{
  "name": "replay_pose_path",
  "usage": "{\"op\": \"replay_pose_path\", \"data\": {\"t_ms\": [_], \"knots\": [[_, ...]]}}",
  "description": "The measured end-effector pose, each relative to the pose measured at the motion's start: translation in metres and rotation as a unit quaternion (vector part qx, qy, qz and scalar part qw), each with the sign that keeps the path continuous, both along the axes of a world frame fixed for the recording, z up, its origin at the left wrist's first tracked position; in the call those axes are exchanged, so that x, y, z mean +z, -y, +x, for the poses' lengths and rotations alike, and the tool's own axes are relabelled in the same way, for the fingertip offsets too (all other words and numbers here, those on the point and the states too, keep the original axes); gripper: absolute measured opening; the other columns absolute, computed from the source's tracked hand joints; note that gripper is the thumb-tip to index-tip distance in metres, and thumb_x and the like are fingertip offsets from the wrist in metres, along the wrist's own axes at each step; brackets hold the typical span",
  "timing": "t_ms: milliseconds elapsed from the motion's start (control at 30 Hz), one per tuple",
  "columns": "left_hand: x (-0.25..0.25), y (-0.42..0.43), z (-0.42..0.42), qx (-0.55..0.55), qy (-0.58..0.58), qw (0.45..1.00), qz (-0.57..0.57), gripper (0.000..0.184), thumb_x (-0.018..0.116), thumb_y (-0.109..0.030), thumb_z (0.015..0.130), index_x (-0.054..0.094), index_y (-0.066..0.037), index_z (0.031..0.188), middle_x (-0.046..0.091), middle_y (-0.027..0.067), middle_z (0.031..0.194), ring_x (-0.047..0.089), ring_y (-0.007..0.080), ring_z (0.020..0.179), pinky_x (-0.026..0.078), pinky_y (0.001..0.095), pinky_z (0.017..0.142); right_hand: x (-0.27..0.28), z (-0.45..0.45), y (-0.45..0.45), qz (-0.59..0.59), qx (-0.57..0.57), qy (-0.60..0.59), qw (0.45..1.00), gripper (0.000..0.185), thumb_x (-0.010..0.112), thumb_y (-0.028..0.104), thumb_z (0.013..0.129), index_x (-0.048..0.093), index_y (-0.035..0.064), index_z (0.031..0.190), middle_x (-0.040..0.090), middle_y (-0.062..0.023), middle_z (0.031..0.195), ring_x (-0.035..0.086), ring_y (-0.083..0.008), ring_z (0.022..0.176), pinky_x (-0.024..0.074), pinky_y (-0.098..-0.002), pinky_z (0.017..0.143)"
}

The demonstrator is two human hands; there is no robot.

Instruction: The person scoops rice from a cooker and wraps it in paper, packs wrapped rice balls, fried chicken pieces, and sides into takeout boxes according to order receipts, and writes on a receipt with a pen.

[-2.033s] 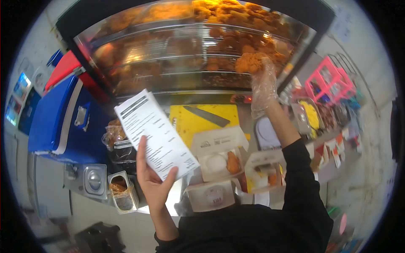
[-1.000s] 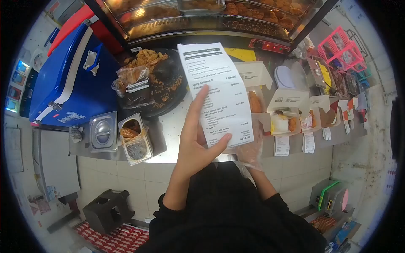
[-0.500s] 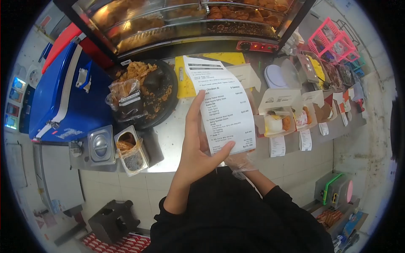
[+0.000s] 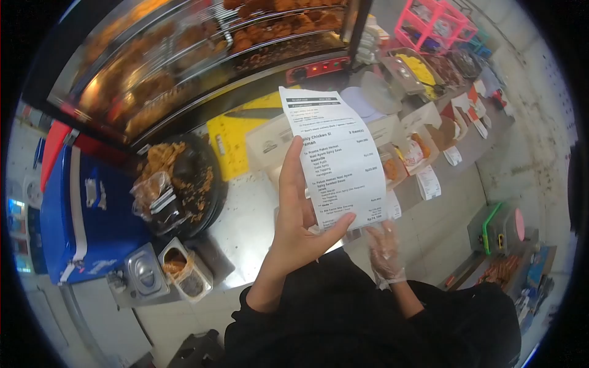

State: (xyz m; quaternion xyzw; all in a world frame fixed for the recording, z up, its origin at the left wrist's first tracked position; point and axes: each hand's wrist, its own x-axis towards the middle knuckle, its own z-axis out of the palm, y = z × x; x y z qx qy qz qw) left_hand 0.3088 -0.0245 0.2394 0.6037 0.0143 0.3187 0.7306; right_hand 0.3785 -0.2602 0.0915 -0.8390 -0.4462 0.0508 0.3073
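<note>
My left hand is closed on a long printed receipt, thumb across its lower front and fingers behind. The slip is upright, its text facing me, with a slight curl. Below its lower right corner is my right hand, in a clear plastic glove, fingers apart and nothing seen in them. Behind the receipt, an opened cardboard food box lies partly hidden. Further right stand several open meal boxes, one with fried chicken; a paper slip hangs from the counter edge.
A glass display warmer full of fried food spans the back. A knife rests on a yellow cutting board. On the left are a round dark board with chicken pieces, a blue cooler and metal containers.
The view has turned rightward, so the counter appears tilted. My gloved right hand has come out from behind the receipt to its lower right. My left hand still holds the receipt.
</note>
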Motion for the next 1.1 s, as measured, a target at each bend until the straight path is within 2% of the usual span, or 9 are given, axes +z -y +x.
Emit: {"op": "replay_pose_path", "data": {"t_ms": [67, 267, 367, 500, 567, 733, 800, 900, 1100], "knots": [[0.002, 0.008, 0.016, -0.028, 0.007, 0.999, -0.015, 0.105, 0.061, 0.015, 0.065, -0.005, -0.012, 0.142, 0.022, 0.0190, 0.143, 0.044, 0.0298, 0.121, 0.046, 0.0418, 0.094, -0.002, 0.003, 0.024, 0.050, -0.122, -0.025, 0.991, 0.035, 0.044, 0.032, 0.091, 0.058, 0.0084, 0.112, 0.042, -0.0172, 0.131, 0.037, -0.0353, 0.124, 0.0264, -0.0483, 0.101], [-0.005, 0.038, 0.072, -0.058, 0.014, 0.998, 0.008, 0.107, 0.061, 0.015, 0.065, -0.009, -0.012, 0.142, 0.023, 0.0187, 0.142, 0.043, 0.0294, 0.122, 0.046, 0.0426, 0.094, 0.014, 0.045, 0.056, 0.055, -0.254, 0.046, 0.964, 0.041, 0.038, 0.037, 0.093, 0.058, 0.0049, 0.110, 0.042, -0.0173, 0.130, 0.040, -0.0340, 0.120, 0.0314, -0.0452, 0.097], [-0.001, 0.060, 0.106, -0.065, -0.007, 0.998, -0.008, 0.108, 0.061, 0.015, 0.065, -0.010, -0.012, 0.142, 0.023, 0.0183, 0.142, 0.042, 0.0290, 0.122, 0.045, 0.0425, 0.095, 0.007, 0.090, 0.075, 0.081, -0.251, 0.010, 0.965, 0.038, 0.039, 0.034, 0.093, 0.058, 0.0051, 0.109, 0.043, -0.0166, 0.130, 0.039, -0.0335, 0.121, 0.0316, -0.0458, 0.098], [-0.005, 0.101, 0.169, -0.018, 0.011, 1.000, -0.008, 0.111, 0.062, 0.015, 0.065, -0.013, -0.015, 0.141, 0.026, 0.0183, 0.140, 0.042, 0.0286, 0.122, 0.046, 0.0417, 0.094, 0.012, 0.181, 0.103, 0.075, -0.191, 0.063, 0.977, 0.033, 0.041, 0.028, 0.092, 0.058, 0.0049, 0.109, 0.043, -0.0154, 0.129, 0.039, -0.0329, 0.122, 0.0306, -0.0459, 0.099], [-0.007, 0.119, 0.201, -0.017, 0.054, 0.998, 0.003, 0.106, 0.065, 0.015, 0.065, -0.003, -0.009, 0.143, 0.015, 0.0146, 0.145, 0.044, 0.0282, 0.121, 0.049, 0.0397, 0.091, 0.024, 0.222, 0.119, 0.062, -0.154, 0.102, 0.981, 0.028, 0.043, 0.021, 0.091, 0.058, 0.0049, 0.108, 0.044, -0.0158, 0.128, 0.039, -0.0334, 0.122, 0.0307, -0.0459, 0.101], [0.003, 0.161, 0.267, 0.032, 0.032, 0.997, 0.055, 0.090, 0.067, 0.013, 0.066, 0.016, 0.002, 0.139, -0.007, 0.0065, 0.146, 0.046, 0.0275, 0.119, 0.052, 0.0376, 0.088, 0.035, 0.299, 0.168, 0.090, -0.153, 0.086, 0.980, 0.027, 0.043, 0.018, 0.091, 0.057, 0.0041, 0.108, 0.045, -0.0176, 0.126, 0.040, -0.0345, 0.121, 0.0321, -0.0456, 0.100], [0.010, 0.171, 0.282, 0.019, 0.000, 0.996, 0.084, 0.088, 0.062, 0.012, 0.071, 0.006, 0.005, 0.139, 0.005, 0.0116, 0.143, 0.044, 0.0277, 0.120, 0.048, 0.0385, 0.092, 0.037, 0.318, 0.183, 0.097, -0.158, 0.086, 0.979, 0.027, 0.043, 0.018, 0.091, 0.057, 0.0037, 0.108, 0.044, -0.0181, 0.126, 0.040, -0.0348, 0.121, 0.0327, -0.0456, 0.100], [0.006, 0.184, 0.302, 0.010, 0.005, 0.999, 0.053, 0.082, 0.064, 0.011, 0.071, 0.015, 0.008, 0.137, -0.003, 0.0086, 0.143, 0.043, 0.0274, 0.122, 0.049, 0.0381, 0.091, 0.037, 0.335, 0.195, 0.105, -0.184, 0.072, 0.975, 0.027, 0.042, 0.018, 0.092, 0.057, 0.0027, 0.108, 0.044, -0.0174, 0.126, 0.041, -0.0347, 0.121, 0.0327, -0.0449, 0.100], [0.009, 0.195, 0.330, -0.014, -0.007, 0.995, 0.098, 0.085, 0.066, 0.009, 0.070, 0.015, 0.007, 0.137, -0.001, 0.0099, 0.143, 0.040, 0.0256, 0.123, 0.048, 0.0371, 0.092, 0.019, 0.340, 0.203, 0.163, -0.223, 0.012, 0.961, 0.024, 0.047, 0.014, 0.088, 0.058, 0.0035, 0.107, 0.047, -0.0165, 0.123, 0.044, -0.0353, 0.117, 0.0347, -0.0450, 0.099]]}}
